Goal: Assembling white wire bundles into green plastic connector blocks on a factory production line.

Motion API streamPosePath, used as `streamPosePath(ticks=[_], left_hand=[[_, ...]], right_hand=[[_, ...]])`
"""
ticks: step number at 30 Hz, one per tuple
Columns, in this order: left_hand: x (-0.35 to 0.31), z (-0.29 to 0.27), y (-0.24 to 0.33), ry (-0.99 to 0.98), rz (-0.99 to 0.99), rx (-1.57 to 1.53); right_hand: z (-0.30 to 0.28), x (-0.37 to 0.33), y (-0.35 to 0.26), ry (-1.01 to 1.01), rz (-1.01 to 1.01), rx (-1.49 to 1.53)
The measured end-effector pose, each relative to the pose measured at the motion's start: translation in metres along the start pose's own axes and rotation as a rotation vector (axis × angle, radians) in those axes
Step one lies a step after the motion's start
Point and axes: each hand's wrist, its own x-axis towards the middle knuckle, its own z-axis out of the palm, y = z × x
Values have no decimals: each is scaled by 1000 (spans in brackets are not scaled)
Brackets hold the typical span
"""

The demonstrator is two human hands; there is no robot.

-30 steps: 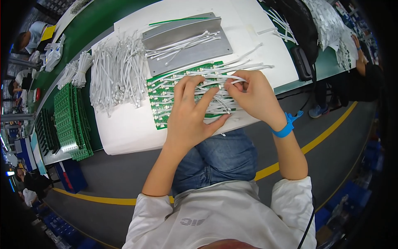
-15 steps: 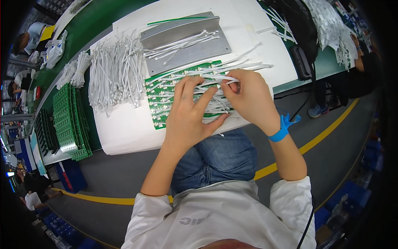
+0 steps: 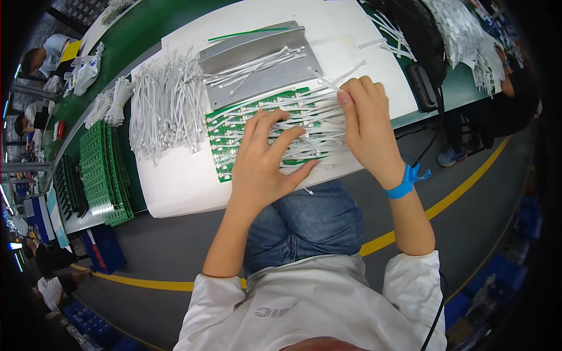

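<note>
A green circuit board panel [image 3: 218,153] lies on the white tabletop in front of me, with rows of white connectors and many white cables running across it to the right. My left hand [image 3: 257,161] rests over the board's middle, fingers spread and bent among the cables, gripping none that I can make out. Beyond the board's right side, my right hand [image 3: 370,126] is raised with thumb and forefinger pinched on a white cable [image 3: 323,78] near the board's far right corner. Its fingers partly hide that cable, and my left hand covers part of the board.
Behind the board stands an angled grey metal plate [image 3: 254,50] bearing several loose white cables. A large heap of white cables [image 3: 167,108] lies to the left, beside stacked green boards [image 3: 99,169]. A black case [image 3: 422,88] sits at the right edge. Other people work nearby.
My right hand has moved right and away from me, from over the board's cables to past its far right corner, still pinched. My left hand has stayed nearly in place.
</note>
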Motion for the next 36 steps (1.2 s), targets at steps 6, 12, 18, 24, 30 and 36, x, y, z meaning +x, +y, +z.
streamPosePath(ticks=[6,12,18,24,30,36], left_hand=[[-4,2,-2,22,15,-29],[-4,2,-2,16,32,-11],[-3,0,-3,6,31,10],[-8,1,-7,-12,41,20],[-9,1,-9,-25,32,6],[-6,2,-8,30,44,18]], right_hand=[[-34,4,-13,-112,77,431],[-27,-7,1,-288,52,330],[-7,-12,1,-297,135,405],[-9,-11,-7,-291,135,374],[5,-20,-11,-249,102,280],[9,-20,-9,-255,149,357]])
